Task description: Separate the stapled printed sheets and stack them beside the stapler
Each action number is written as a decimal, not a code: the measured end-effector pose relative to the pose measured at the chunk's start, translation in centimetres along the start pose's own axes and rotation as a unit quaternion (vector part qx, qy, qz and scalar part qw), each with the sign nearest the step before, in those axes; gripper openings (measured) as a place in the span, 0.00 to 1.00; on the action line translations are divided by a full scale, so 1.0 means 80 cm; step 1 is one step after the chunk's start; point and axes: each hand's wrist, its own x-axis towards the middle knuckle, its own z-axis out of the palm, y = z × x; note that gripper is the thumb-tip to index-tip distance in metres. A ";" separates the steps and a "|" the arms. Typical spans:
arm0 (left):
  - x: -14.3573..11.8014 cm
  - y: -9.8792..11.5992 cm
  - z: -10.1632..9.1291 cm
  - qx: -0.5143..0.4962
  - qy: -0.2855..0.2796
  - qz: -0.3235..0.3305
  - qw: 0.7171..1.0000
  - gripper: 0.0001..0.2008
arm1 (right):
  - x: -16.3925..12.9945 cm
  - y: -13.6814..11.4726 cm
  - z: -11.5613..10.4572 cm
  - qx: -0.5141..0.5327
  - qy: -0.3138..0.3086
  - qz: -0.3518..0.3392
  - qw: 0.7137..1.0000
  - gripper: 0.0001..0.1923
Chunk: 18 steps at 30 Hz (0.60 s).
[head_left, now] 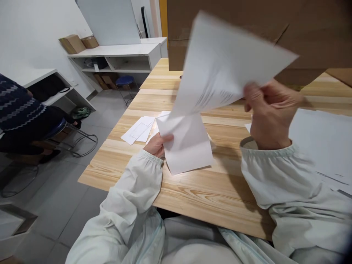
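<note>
A white sheet of paper (211, 62) with some printed lines is raised over the wooden table, bent across its middle. My left hand (157, 145) pinches the left edge of its lower part, thumb on top. Higher up, my right hand (271, 110) is closed on the right edge of the upper part; hand and paper are slightly blurred. Beside my left hand lie small white paper pieces (139, 129), one with a printed rectangle outline. Near my right sleeve is a larger group of white sheets (324, 139).
A big brown cardboard box (316, 33) stands at the table's (192, 198) far right. Leftward, a seated person (22, 106) in a patterned sweater occupies a stool. White shelving (121, 51) with small boxes (73, 44) and a blue stool (125, 80) are behind.
</note>
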 end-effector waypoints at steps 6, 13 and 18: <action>-0.008 -0.017 -0.001 0.013 -0.047 -0.073 0.996 0.27 | 0.035 0.043 -0.021 0.041 0.137 0.145 0.979 0.20; -0.009 -0.013 -0.002 0.036 -0.020 -0.086 0.995 0.26 | 0.040 0.042 -0.020 0.070 0.144 0.231 0.960 0.13; -0.013 -0.011 0.005 0.031 -0.046 -0.083 0.995 0.24 | 0.062 0.076 -0.057 0.035 0.203 0.215 0.955 0.14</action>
